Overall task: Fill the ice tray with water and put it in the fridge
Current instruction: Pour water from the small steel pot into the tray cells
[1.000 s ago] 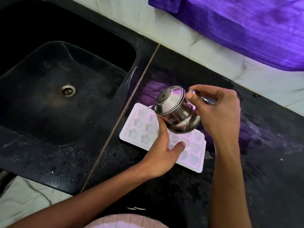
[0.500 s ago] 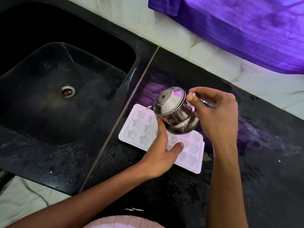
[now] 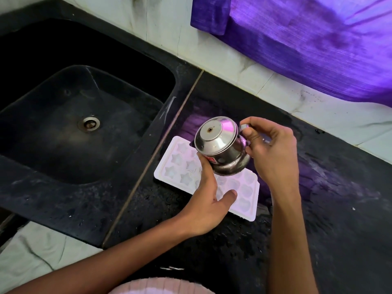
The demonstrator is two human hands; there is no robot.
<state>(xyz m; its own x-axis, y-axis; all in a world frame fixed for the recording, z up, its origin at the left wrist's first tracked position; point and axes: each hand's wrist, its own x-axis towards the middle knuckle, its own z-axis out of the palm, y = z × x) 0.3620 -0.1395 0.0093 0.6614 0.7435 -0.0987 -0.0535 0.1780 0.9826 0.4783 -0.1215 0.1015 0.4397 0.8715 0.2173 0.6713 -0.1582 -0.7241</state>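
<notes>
Little had moved since the earlier frames: the steel pot (image 3: pixel 220 149) stayed tipped toward the left of the frame over the white ice tray (image 3: pixel 184 172), only slightly shifted. At centre frame, the right hand (image 3: pixel 273 153) was clamped on the pot's handle, while the left hand (image 3: pixel 206 200) lay on the tray, fingers spread, index fingertip against the pot. The tray sat on the black counter (image 3: pixel 318 219), right of the sink (image 3: pixel 70 124).

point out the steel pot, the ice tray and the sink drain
steel pot (image 3: pixel 216 141): head view, on the side of its shiny lid
ice tray (image 3: pixel 177 166): head view, on the star moulds at its left end
sink drain (image 3: pixel 89 123): head view, on the metal ring in the basin floor
</notes>
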